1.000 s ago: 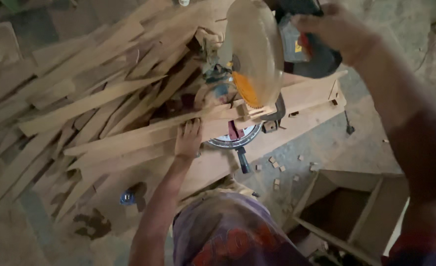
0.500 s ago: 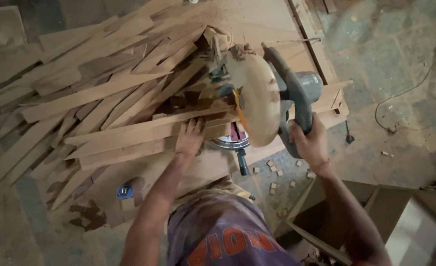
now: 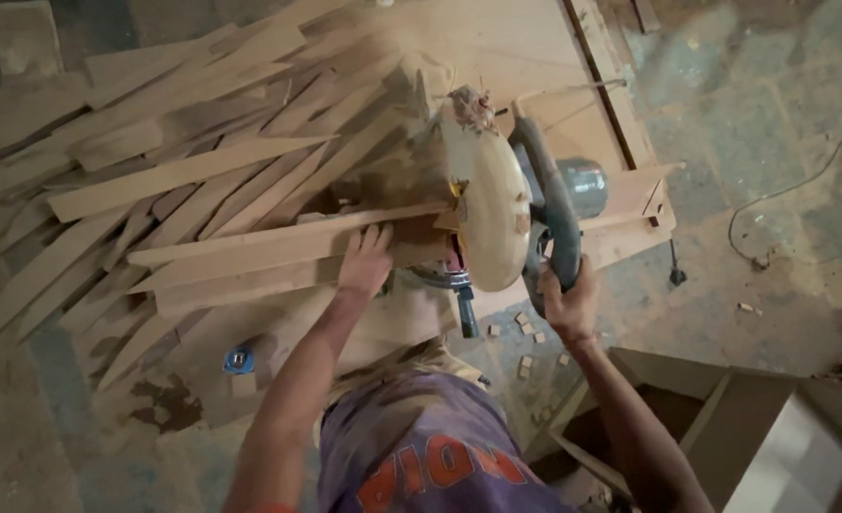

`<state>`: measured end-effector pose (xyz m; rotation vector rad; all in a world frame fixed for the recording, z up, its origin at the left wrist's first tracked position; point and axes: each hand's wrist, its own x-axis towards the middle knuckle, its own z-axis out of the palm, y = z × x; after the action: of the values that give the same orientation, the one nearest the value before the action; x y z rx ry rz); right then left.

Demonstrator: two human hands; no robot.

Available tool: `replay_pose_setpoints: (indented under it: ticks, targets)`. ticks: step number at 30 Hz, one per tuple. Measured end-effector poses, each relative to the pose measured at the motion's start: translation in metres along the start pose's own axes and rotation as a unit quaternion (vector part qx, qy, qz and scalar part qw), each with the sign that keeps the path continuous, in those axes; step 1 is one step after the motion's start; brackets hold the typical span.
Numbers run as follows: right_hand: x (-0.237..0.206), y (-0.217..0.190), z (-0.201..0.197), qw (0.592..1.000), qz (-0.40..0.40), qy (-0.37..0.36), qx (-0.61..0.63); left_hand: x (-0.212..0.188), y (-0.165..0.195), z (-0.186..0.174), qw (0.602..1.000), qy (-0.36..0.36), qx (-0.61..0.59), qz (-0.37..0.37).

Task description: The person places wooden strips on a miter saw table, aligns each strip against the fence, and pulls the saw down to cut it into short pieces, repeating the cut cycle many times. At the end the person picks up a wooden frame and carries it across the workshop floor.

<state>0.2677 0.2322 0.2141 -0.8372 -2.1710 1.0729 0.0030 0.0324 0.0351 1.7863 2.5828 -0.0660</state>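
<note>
- Two hands work: left hand point(image 3: 365, 261) presses flat, fingers spread, on a long pale wooden strip point(image 3: 278, 249).
- Right hand point(image 3: 567, 302) is wrapped tight around the dusty mitre saw point(image 3: 497, 204)'s curved handle.

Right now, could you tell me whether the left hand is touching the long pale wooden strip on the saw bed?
Touching: the head view shows the left hand pressed flat on the long pale wooden strip, fingers spread over it.
</note>
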Motion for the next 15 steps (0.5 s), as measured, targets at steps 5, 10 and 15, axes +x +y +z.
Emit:
replay_pose_setpoints:
  ticks: [5,10,15]
  targets:
    - [-0.011,0.028,0.014,0.998,0.043,0.009,0.049,-0.003,-0.002,0.013,0.996,0.083,-0.028,-0.011]
    - [0.014,0.023,-0.017,0.995,0.051,-0.065,0.063,-0.002,0.001,0.030,0.996,0.042,-0.068,-0.029]
    - [0.123,-0.032,-0.057,0.981,0.077,-0.161,0.070,-0.014,-0.002,0.009,0.999,0.019,-0.032,-0.011]
